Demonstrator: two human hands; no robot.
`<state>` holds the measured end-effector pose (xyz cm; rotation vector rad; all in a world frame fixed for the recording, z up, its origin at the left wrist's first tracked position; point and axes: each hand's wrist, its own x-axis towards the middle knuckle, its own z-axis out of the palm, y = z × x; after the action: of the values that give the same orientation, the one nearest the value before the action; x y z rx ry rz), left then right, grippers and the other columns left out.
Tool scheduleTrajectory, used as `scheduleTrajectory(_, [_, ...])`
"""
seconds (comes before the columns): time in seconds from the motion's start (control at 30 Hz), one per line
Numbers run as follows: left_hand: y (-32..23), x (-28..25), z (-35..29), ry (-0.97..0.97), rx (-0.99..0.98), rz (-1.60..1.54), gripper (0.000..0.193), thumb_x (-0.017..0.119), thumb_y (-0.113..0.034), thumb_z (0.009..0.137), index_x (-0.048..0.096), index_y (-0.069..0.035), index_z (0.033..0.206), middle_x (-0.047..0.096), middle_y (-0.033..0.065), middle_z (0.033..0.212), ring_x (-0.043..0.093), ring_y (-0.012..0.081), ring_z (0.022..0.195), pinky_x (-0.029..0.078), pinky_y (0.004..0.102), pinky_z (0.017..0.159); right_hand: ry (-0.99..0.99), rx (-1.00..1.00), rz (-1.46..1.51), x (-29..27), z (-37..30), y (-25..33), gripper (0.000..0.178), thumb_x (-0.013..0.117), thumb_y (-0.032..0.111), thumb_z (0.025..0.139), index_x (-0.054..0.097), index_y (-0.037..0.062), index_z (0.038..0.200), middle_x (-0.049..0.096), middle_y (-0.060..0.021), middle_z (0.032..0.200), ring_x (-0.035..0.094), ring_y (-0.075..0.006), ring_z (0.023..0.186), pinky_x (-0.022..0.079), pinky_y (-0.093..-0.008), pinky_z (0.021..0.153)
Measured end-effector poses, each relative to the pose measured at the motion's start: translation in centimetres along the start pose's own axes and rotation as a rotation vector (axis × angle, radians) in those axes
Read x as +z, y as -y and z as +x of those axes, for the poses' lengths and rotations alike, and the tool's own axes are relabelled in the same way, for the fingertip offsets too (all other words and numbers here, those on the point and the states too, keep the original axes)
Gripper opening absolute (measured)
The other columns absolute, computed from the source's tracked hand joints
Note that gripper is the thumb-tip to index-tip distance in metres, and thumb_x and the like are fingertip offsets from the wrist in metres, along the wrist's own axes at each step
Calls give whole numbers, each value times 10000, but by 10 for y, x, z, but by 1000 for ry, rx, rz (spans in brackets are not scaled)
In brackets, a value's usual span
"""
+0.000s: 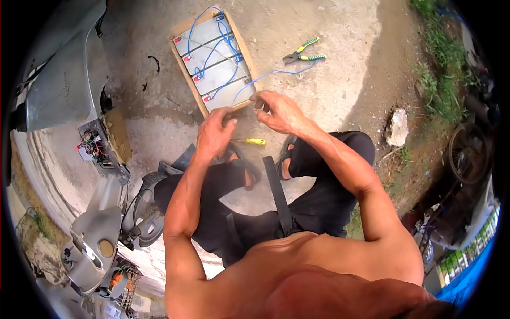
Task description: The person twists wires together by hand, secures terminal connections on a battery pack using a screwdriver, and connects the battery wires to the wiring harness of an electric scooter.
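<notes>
A shallow cardboard box [245, 50] lies before me, holding several grey rectangular batteries [219, 77] in a row. Red and dark terminals sit at their ends, and blue wire [215, 48] loops across their tops. My left hand [215, 133] is at the box's near edge, its fingers curled and their tips partly hidden. At the near right corner is my right hand [281, 111], fingers bent toward the thumb; whatever they pinch is too small to make out. One blue wire [287, 71] runs from the nearest battery out toward the pliers.
Green-and-yellow-handled pliers [305, 51] lie right of the box. A yellow-handled screwdriver [255, 141] rests on the concrete between my feet. Dismantled scooter parts [98, 228] with exposed wiring [93, 149] stand at left. At right are a stone [397, 127], grass [441, 80] and a wheel [469, 154].
</notes>
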<state>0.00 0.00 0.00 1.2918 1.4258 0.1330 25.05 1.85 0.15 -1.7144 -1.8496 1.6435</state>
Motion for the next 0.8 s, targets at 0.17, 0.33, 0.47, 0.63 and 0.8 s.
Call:
scheduleTrajectory(0.17, [28,-8,47,-129,117,547,448,731,-282,872,652,-36,1238,710,193,1141,716,352,924,548,472,847,-128,-394,-325,15,66,-24,358,718,169,822,684,108,1173,665,-131,1067,665,-362,1007,547,-475,844])
scheduleTrajectory(0.33, [41,-3,67,18,111,567,270,660,-208,895,706,-19,1084,717,221,928,693,401,922,537,486,823,-99,-518,-489,36,81,-34,251,718,182,825,722,106,1064,662,-131,1037,651,-360,1035,544,-488,836])
scheduleTrajectory(0.47, [49,-12,55,-84,219,270,232,653,-165,915,716,-5,1071,716,172,850,695,306,786,528,409,727,-49,-458,-475,42,76,-14,184,702,220,862,718,73,971,679,-160,924,666,-381,935,535,-507,803])
scheduleTrajectory(0.63, [18,-32,57,-27,173,52,220,666,-163,942,702,39,1022,666,48,793,603,111,750,499,294,690,-104,-434,-280,27,65,-12,213,676,238,899,670,27,930,684,-203,879,652,-452,862,513,-528,756])
scheduleTrajectory(0.8, [-7,-32,57,-1,312,-105,218,672,-175,942,704,32,1006,670,56,789,599,133,733,493,314,693,-62,-272,95,6,56,-2,293,660,265,939,687,15,1089,733,-151,990,697,-278,956,540,-409,851])
